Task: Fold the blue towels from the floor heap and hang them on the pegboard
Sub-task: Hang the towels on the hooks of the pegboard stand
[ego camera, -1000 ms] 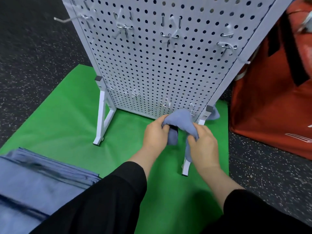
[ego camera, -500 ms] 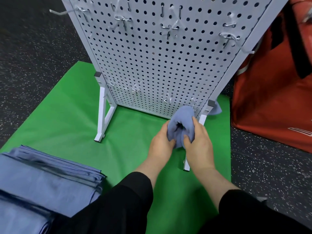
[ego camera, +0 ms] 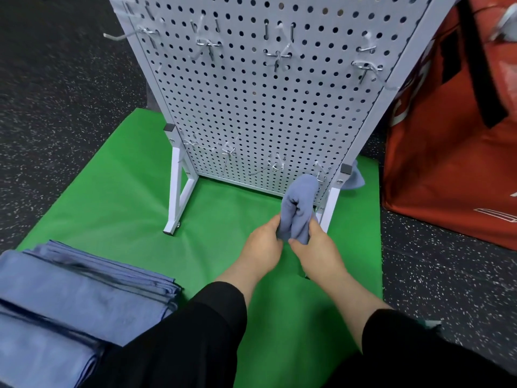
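Both hands reach forward and down from black sleeves [ego camera: 195,331], forearms converging toward the low right corner of the pegboard [ego camera: 265,107]. Left hand [ego camera: 264,245]: back of hand up, fingers curled around the left side of a bunched blue towel [ego camera: 300,204], grasping it. Right hand [ego camera: 317,252]: thumb toward the left hand, fingers wrapped on the towel's right side, also grasping. The two hands sit just beside each other, thumbs near touching. The towel stands up from the grip as a rounded fold, its top at the board's bottom row of hooks [ego camera: 321,175]; whether it is caught on a hook cannot be told. The board stands upright on white legs [ego camera: 179,197] on a green mat [ego camera: 117,197]; more hooks higher up hold nothing. A stack of blue towels [ego camera: 70,298] lies at near left, partly on the mat, well apart from the hands. A scrap of blue cloth [ego camera: 354,177] shows behind the board's right leg. A red bag [ego camera: 447,163] sits to the right on the dark speckled floor [ego camera: 56,93].
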Tool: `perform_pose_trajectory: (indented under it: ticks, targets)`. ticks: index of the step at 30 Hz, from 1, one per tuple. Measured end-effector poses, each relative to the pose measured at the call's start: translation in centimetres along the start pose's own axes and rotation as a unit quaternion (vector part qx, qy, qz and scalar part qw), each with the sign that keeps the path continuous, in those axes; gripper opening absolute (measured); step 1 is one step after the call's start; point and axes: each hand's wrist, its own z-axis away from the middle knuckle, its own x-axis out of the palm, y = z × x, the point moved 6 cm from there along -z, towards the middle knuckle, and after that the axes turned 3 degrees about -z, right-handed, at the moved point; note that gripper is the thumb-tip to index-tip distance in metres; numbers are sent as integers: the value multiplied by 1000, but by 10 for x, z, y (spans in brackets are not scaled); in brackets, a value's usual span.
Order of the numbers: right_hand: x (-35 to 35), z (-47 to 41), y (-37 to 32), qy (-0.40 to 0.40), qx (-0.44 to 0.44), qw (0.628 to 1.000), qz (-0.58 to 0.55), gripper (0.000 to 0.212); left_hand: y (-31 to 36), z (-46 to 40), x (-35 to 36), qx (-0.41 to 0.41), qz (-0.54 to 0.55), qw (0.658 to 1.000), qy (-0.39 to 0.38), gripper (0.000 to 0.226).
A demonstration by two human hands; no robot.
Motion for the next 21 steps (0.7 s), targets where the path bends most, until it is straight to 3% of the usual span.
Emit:
perform_pose_trajectory:
  ticks: [2,6,9,13,21]
  targets:
    - [8,6,3,-27,12,999,26,29,-4,4,-1,-11,-10,1000,-19,68]
    - [19,12,5,-51,10,997,64,15,-6,7,-9,-15,-16,999,-26,66]
    - [15,18,6,-36,17,994,101,24,-9,9,-14,-12,-54,998,-32,63]
    - [16,32,-8,-51,-2,992,114,19,-18,27,-27,-35,-103,994,-24,58]
    - [84,67,-111,-84,-165,978,98,19,-48,118,-147,-21,-232,968,96,43]
